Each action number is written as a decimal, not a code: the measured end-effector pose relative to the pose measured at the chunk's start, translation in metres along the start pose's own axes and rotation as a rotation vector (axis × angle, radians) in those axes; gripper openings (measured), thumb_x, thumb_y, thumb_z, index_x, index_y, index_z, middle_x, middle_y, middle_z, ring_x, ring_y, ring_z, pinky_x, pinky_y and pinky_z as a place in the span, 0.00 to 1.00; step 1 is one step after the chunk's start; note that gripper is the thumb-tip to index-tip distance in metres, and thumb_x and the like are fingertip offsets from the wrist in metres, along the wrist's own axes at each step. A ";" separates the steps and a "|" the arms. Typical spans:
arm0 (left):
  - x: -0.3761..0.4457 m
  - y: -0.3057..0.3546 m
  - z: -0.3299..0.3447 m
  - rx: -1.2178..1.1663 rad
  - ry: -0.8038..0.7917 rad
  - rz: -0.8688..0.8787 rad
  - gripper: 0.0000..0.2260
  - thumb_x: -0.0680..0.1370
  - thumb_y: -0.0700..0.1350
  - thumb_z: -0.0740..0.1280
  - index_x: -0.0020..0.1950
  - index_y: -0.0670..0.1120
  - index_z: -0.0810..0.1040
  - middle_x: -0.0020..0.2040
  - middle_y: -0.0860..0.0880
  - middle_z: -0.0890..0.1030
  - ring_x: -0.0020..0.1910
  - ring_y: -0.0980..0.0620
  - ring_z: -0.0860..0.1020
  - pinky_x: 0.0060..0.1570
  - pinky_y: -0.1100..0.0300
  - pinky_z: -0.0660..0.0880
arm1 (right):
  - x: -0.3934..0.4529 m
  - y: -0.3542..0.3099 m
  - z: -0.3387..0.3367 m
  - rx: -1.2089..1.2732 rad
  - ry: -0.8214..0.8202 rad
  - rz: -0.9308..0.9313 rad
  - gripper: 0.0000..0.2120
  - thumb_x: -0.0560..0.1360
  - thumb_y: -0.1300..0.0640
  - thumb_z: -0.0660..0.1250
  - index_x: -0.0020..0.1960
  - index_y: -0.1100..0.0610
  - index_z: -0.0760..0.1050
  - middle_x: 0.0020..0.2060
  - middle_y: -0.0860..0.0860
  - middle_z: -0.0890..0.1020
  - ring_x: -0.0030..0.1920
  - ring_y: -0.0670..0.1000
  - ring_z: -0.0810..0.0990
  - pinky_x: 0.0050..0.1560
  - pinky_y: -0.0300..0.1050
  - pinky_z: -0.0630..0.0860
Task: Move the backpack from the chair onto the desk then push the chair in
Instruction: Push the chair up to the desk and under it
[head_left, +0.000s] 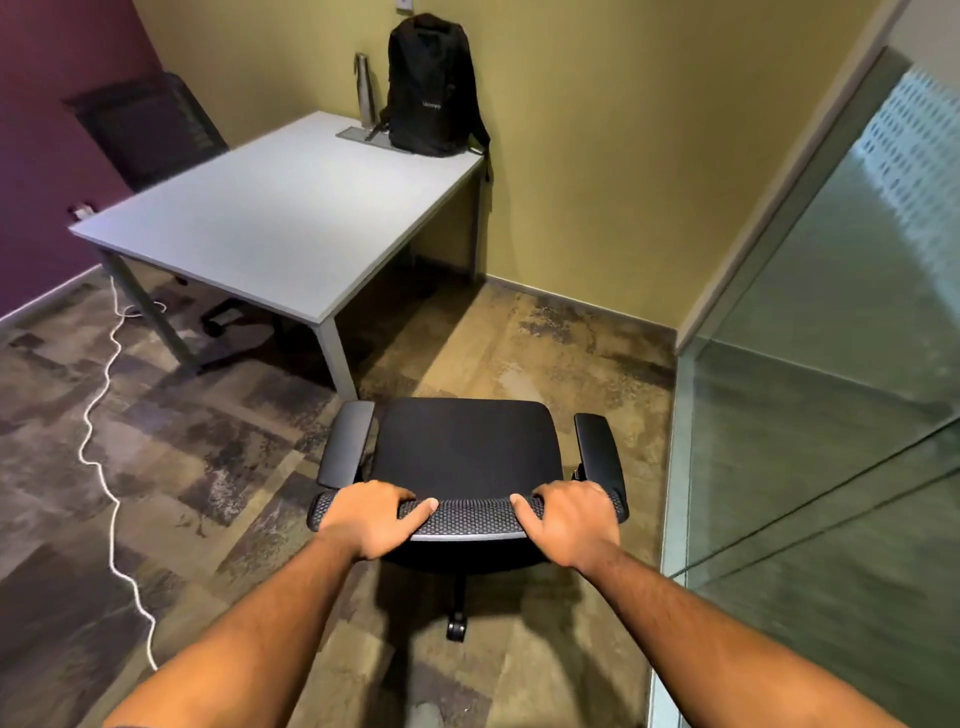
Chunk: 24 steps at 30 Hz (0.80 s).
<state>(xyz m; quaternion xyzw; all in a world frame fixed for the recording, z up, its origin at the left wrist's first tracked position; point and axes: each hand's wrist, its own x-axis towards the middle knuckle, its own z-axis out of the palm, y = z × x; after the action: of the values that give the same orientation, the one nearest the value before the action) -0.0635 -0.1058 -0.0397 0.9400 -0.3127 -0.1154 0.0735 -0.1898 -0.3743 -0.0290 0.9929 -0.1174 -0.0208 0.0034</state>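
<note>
A black backpack (430, 85) stands upright at the far right corner of the grey desk (270, 218), leaning against the yellow wall. A black office chair (467, 447) with two armrests stands on the floor in front of me, off the desk's near right corner, its seat bare. My left hand (375, 517) grips the left part of the mesh backrest's top edge. My right hand (566, 519) grips the right part of the same edge.
A steel bottle (365, 88) stands beside the backpack. A second black chair (156, 130) sits behind the desk at the purple wall. A white cable (106, 441) snakes over the carpet on the left. A glass partition (831, 364) closes the right side.
</note>
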 end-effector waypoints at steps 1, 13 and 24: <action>0.009 -0.003 -0.001 0.015 0.012 0.007 0.34 0.75 0.77 0.44 0.61 0.62 0.82 0.54 0.54 0.87 0.56 0.48 0.83 0.42 0.54 0.72 | 0.007 0.001 -0.001 -0.007 0.000 0.007 0.37 0.79 0.29 0.44 0.54 0.50 0.86 0.46 0.50 0.88 0.49 0.54 0.85 0.55 0.50 0.75; 0.105 -0.007 -0.020 0.031 0.024 0.037 0.40 0.75 0.77 0.42 0.61 0.55 0.83 0.55 0.52 0.87 0.57 0.48 0.83 0.48 0.53 0.77 | 0.093 0.030 -0.006 0.016 0.029 0.046 0.35 0.79 0.29 0.47 0.59 0.49 0.86 0.49 0.50 0.89 0.52 0.54 0.86 0.56 0.50 0.76; 0.196 0.018 -0.033 0.044 0.011 -0.031 0.39 0.76 0.77 0.42 0.53 0.54 0.84 0.48 0.51 0.87 0.51 0.47 0.83 0.46 0.52 0.78 | 0.190 0.091 -0.011 0.009 0.025 -0.040 0.35 0.80 0.29 0.48 0.61 0.49 0.85 0.51 0.50 0.89 0.53 0.53 0.86 0.55 0.49 0.77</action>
<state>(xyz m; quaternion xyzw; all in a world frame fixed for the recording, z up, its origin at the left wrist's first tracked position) 0.0875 -0.2361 -0.0380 0.9468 -0.3000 -0.1043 0.0526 -0.0262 -0.5074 -0.0248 0.9952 -0.0977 -0.0081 0.0001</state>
